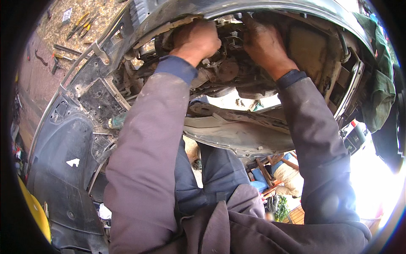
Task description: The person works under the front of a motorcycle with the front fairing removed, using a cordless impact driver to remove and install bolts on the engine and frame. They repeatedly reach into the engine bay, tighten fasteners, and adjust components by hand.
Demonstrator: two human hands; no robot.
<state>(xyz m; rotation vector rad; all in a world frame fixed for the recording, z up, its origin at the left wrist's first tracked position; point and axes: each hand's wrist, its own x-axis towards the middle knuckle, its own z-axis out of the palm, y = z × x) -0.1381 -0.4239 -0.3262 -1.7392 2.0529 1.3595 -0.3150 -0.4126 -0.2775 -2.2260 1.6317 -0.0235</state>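
Both my arms reach up into the open, dirty underside of a vehicle, among dark mechanical parts (228, 70). My left hand (196, 40) is closed in a fist close beneath the curved grey body panel (190, 9); whatever it grips is hidden. To its right, my right hand (265, 44) has its fingers bent around something dark under the same panel, and I cannot make out what. A round, rusty brown part (228, 71) sits between and below my wrists. Below it runs a dusty curved panel (237, 136).
A green power tool (116, 122) rests beside my left forearm, near a large black plastic liner (63, 156). Pliers (80, 26) and other hand tools lie on the ground at upper left. Green cloth (376, 80) hangs at right. Another person (288, 173) is at lower right near a plant (281, 208).
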